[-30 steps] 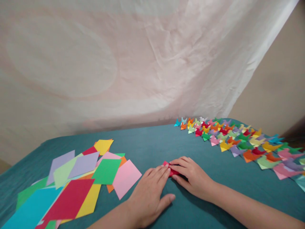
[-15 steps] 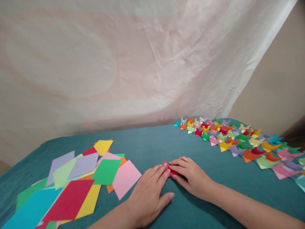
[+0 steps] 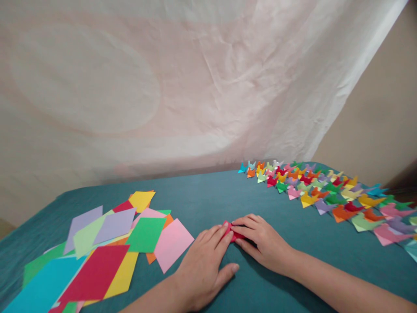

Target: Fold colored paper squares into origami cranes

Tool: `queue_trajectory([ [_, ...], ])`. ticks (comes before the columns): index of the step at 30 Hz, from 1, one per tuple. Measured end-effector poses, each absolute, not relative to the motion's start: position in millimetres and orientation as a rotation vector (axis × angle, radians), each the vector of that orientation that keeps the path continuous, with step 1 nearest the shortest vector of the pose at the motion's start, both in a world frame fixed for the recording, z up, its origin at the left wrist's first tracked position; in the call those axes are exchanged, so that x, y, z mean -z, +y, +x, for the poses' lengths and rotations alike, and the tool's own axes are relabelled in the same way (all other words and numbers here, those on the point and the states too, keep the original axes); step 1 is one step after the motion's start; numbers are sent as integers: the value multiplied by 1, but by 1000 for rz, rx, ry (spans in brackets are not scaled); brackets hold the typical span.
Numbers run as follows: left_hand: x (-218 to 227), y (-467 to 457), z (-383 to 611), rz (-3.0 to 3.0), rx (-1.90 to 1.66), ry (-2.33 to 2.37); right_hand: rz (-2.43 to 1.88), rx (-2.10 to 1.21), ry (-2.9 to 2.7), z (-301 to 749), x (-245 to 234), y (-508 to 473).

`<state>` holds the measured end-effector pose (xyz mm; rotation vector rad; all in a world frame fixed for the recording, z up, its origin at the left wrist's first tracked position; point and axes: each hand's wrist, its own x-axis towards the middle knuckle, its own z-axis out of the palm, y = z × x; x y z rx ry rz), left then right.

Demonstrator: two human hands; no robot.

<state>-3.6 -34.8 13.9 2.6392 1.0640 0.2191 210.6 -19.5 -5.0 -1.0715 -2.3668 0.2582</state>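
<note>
A small folded piece of red origami paper (image 3: 237,236) lies on the teal cloth between my hands, largely covered by fingers. My left hand (image 3: 206,263) rests flat, its fingertips pressing on the paper's left part and its thumb stretched away from it. From the other side, my right hand (image 3: 259,239) has its fingers curled over the paper's right part, with the thumb at the near edge. The folds under the fingertips are hidden.
Loose coloured paper sheets, among them a red sheet (image 3: 96,274) and a pink sheet (image 3: 173,245), overlap at left. Rows of folded paper birds, such as a yellow bird (image 3: 309,199), stand at right. A pale curtain (image 3: 182,87) hangs behind the teal-covered table (image 3: 195,195).
</note>
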Motion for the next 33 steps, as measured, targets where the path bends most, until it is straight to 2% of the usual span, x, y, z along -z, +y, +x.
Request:
queue_trajectory([
  [33, -18, -30, -3, 2695, -144, 1079, -1047, -120, -2493, 207, 2, -27],
])
